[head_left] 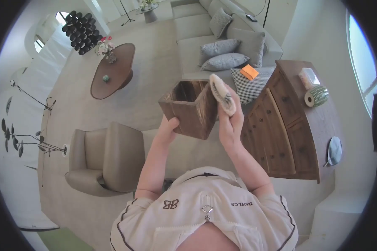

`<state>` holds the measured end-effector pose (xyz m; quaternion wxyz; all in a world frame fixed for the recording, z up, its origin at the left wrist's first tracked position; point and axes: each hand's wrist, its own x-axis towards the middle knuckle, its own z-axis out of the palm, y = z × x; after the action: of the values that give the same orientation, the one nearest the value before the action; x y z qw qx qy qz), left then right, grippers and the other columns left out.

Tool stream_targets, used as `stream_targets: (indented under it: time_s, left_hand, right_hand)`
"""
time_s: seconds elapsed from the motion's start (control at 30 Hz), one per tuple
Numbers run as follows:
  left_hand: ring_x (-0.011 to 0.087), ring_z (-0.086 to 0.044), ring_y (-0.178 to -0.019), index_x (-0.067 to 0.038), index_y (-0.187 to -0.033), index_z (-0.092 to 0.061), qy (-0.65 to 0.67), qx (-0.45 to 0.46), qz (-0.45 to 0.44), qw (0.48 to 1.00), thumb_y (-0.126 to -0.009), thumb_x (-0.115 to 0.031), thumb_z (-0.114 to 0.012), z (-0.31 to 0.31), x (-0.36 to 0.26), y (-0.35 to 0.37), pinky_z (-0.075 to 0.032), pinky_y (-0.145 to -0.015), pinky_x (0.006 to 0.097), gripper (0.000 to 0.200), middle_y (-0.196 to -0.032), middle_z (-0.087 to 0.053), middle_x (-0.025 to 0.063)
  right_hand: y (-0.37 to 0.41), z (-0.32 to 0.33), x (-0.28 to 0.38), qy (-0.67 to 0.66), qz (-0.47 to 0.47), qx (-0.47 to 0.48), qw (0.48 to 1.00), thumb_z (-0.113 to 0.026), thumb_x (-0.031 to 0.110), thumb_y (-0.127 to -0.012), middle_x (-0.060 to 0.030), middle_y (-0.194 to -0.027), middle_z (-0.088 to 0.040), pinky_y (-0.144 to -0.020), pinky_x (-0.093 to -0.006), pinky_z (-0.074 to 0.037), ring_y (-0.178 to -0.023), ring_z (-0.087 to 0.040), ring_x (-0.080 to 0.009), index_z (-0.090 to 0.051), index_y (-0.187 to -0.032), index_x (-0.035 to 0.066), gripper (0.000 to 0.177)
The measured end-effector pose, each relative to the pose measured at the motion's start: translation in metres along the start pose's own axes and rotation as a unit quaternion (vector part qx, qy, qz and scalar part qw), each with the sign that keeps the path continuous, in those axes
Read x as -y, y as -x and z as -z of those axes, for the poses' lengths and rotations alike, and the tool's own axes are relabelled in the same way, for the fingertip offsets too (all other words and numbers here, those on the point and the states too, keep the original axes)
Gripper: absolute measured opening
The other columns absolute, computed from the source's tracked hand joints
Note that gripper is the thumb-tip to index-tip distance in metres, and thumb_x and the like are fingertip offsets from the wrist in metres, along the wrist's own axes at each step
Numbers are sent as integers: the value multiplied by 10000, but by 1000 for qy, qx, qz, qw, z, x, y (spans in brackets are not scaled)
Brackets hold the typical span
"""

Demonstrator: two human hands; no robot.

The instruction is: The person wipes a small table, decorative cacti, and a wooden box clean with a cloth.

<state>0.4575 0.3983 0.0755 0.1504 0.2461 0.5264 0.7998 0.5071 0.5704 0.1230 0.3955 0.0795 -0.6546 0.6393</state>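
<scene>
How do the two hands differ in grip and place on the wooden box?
The left hand grips the wooden box from underneath, at its lower edge; the right hand sits higher, by the rim. The left hand holds only the box; the right hand holds a pale cloth against it. Both are raised before the chest.

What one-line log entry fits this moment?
left hand: holds wooden box | right hand: holds cloth at box edge | nearby: dresser

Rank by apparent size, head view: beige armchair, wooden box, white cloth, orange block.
1. Beige upholstered armchair
2. Open dark wooden box, enlarged by nearness to camera
3. White striped cloth, likewise near
4. Flat orange block
</scene>
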Motion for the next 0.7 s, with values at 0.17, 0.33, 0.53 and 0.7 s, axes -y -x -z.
stream_targets:
  time_s: [0.17, 0.33, 0.53, 0.7]
  left_hand:
    - [253, -459, -1223, -116, -1398, -309, -25, -12, -18, 999, -699, -622, -700, 1, -1, -4, -434, -970, 431, 947, -1328, -470, 85]
    - [213, -494, -1187, -97, -1337, -401, 27, -33, -11, 999, -797, -564, -628, 10, 11, 3, -444, -956, 382, 749, -1292, -514, 68]
    - [192, -511, -1178, -79, -1303, -474, 181, -34, 49, 982, -860, -600, -505, 25, 27, 1, -423, -973, 359, 685, -1279, -549, 57]
    - [212, -476, -1221, -77, -1353, -420, 160, -68, 9, 985, -897, -573, -458, 16, 19, 5, -410, -992, 378, 676, -1330, -507, 72]
  right_hand:
    - [7, -1, 11, 62, 125, 59, 988, -474, 102, -937, -203, -1268, -529, -973, -387, -403, -1178, -502, -314, -531, -1247, -5, 333]
    - [15, 1, 7, 64, 215, 113, 968, -399, 241, -974, -226, -1280, -500, -981, -425, -400, -1176, -495, -331, -541, -1239, -8, 391]
    - [26, 12, -9, 102, 368, 191, 904, -291, 323, -1003, -240, -1196, -547, -952, -479, -432, -1083, -542, -398, -600, -1108, 1, 459]
    - [27, 25, -26, 143, 391, 182, 891, -320, 316, -996, -260, -1170, -556, -934, -487, -450, -1060, -555, -411, -599, -1059, 11, 417]
